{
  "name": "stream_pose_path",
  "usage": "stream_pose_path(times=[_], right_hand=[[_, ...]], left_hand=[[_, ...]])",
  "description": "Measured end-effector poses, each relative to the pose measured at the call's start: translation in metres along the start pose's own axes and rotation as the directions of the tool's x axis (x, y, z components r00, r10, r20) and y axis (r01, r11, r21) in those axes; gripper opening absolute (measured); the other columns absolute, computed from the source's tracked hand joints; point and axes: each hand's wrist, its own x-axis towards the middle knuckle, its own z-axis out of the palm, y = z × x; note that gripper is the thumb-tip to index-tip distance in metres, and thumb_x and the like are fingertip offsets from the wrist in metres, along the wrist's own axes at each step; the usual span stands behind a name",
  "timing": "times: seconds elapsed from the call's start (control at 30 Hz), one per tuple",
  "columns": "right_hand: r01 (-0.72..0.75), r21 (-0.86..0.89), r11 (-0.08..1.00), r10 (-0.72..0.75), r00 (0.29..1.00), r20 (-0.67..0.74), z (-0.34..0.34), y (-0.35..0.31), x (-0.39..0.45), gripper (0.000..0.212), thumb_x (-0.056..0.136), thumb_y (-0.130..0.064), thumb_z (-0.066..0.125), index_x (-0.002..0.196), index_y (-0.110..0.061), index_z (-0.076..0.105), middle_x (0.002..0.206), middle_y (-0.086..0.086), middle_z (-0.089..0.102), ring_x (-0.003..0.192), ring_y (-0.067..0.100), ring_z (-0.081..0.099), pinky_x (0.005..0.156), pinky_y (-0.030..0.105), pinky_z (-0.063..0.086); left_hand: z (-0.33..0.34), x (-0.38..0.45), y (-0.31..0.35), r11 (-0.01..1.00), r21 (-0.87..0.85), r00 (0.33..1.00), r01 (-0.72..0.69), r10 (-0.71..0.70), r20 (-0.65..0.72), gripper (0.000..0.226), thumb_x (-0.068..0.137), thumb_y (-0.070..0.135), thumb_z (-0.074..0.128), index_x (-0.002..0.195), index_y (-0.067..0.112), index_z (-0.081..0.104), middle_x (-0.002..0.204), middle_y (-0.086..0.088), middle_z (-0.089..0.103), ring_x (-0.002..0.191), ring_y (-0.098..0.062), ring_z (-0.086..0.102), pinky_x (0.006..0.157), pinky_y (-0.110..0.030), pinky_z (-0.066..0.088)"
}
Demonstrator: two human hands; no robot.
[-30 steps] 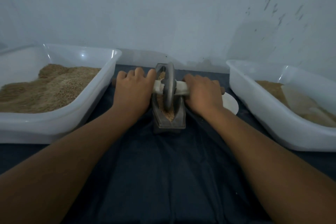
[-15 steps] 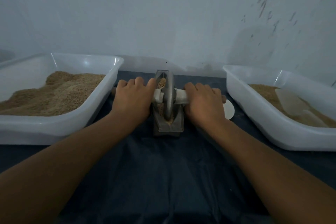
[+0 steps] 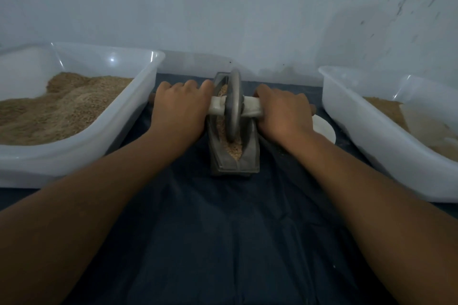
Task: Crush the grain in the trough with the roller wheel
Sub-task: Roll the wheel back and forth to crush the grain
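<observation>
A grey metal trough (image 3: 249, 158) stands on the dark cloth in the middle, its long axis pointing away from me, with pale crushed grain (image 3: 234, 150) in its groove. A grey roller wheel (image 3: 233, 106) stands upright in the groove, on a pale axle handle (image 3: 252, 108) that runs left to right. My left hand (image 3: 179, 109) grips the handle's left side and my right hand (image 3: 283, 112) grips its right side, fingers curled over the top. The handle's brown ends stick out past both hands.
A white plastic tub (image 3: 138, 106) heaped with brown grain sits at the left. Another white tub (image 3: 359, 129) at the right holds grain and a pale scoop. A small white dish (image 3: 324, 129) lies behind my right hand. A pale wall rises close behind.
The wheel has rolled a little back and forth along the trough under both hands; the view has shifted slightly. Both hands keep their grip on the handle.
</observation>
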Motion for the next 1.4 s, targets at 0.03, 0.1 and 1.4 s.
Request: stream_pose_path(times=[0.03,0.1,1.4], right_hand=[[0.000,0.009,1.000,0.000,1.000,0.010,0.001,0.000,0.003,0.023,0.087,-0.029,0.063,0.108,-0.025,0.055,0.093,-0.001,0.064,0.081,0.027,0.058,0.071,0.038,0.027],[-0.003,0.014,1.000,0.003,1.000,0.023,0.004,0.001,0.010,0.023,0.088,-0.029,0.062,0.110,-0.026,0.056,0.096,0.000,0.066,0.084,0.028,0.061,0.070,0.038,0.028],[0.001,0.042,0.999,-0.002,0.999,0.036,0.013,0.005,0.025,0.022,0.087,-0.030,0.065,0.108,-0.029,0.060,0.100,0.001,0.069,0.090,0.030,0.064,0.066,0.035,0.036]], left_hand=[[0.002,0.002,-0.001,1.000,-0.002,1.000,0.000,0.000,-0.009,0.027,0.083,0.022,0.067,0.099,0.019,0.046,0.085,-0.004,0.058,0.072,-0.027,0.058,0.067,-0.035,0.030],[0.006,0.006,-0.002,1.000,-0.001,1.000,0.000,0.000,-0.028,0.026,0.083,0.019,0.066,0.094,0.020,0.042,0.080,-0.002,0.054,0.066,-0.025,0.053,0.065,-0.036,0.029],[0.018,0.012,0.001,0.999,0.002,0.994,0.037,-0.036,-0.107,0.025,0.084,0.012,0.061,0.106,0.013,0.048,0.094,-0.013,0.060,0.084,-0.034,0.060,0.076,-0.043,0.040]])
